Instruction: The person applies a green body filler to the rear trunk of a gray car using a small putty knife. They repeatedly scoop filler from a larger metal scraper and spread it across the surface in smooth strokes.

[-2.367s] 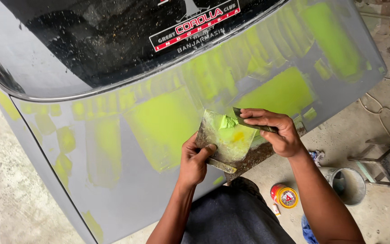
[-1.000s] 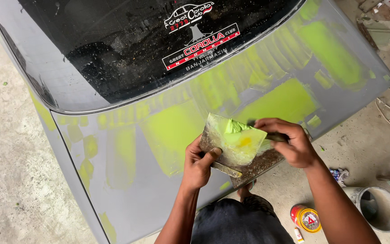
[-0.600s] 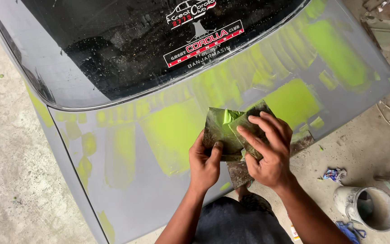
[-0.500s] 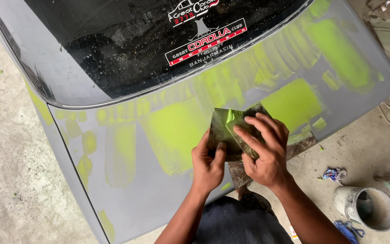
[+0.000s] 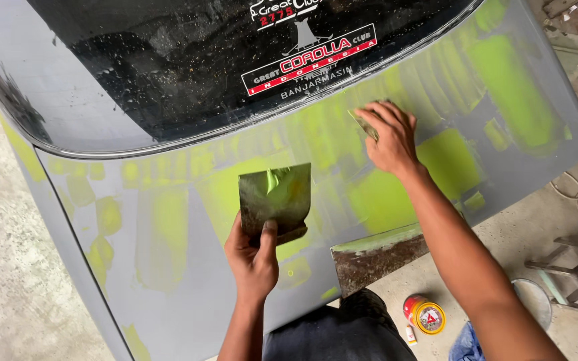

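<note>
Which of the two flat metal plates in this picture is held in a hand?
The upper, greenish plate, pinched by the left hand. The rusty plate lies untouched on the car panel, lower right.

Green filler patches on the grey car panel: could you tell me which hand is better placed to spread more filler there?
The right hand, probably. It presses a small spreader blade against the green filler patches on the grey car panel, while the left hand holds the flat metal mixing plate above it.
</note>
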